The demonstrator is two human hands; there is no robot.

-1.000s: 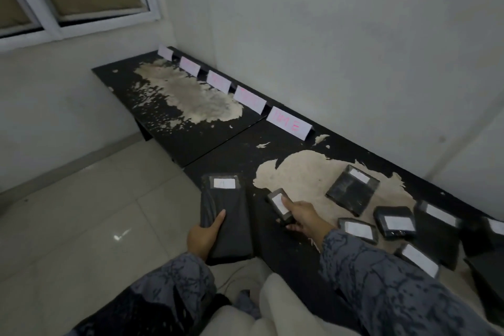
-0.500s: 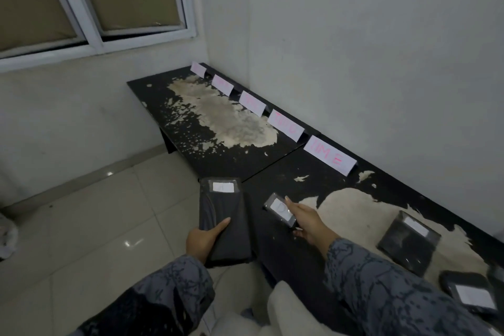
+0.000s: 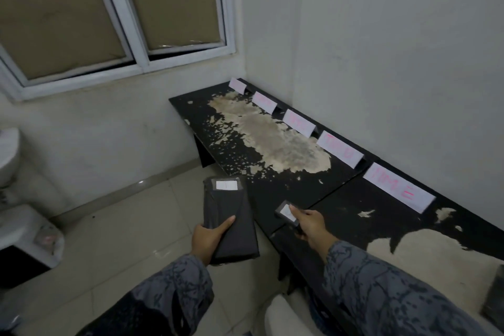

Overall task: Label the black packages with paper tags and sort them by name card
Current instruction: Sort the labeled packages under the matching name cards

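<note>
Both hands grip tagged black packages: left (image 3: 208,237) large (image 3: 230,219), right (image 3: 311,225) small (image 3: 286,213); tags unreadable.

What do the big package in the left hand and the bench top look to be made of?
Large black package: probably a soft plastic mailer, matte, with folds and creases. Bench top: likely board under a glossy black coating, which has flaked off to bare tan patches.

A worn black worktop (image 3: 240,150) with pale patches of peeled surface runs along a white wall (image 3: 381,49) into a dim corner, beneath a white-framed window (image 3: 136,63), above a glossy pale tiled floor (image 3: 109,240).
</note>
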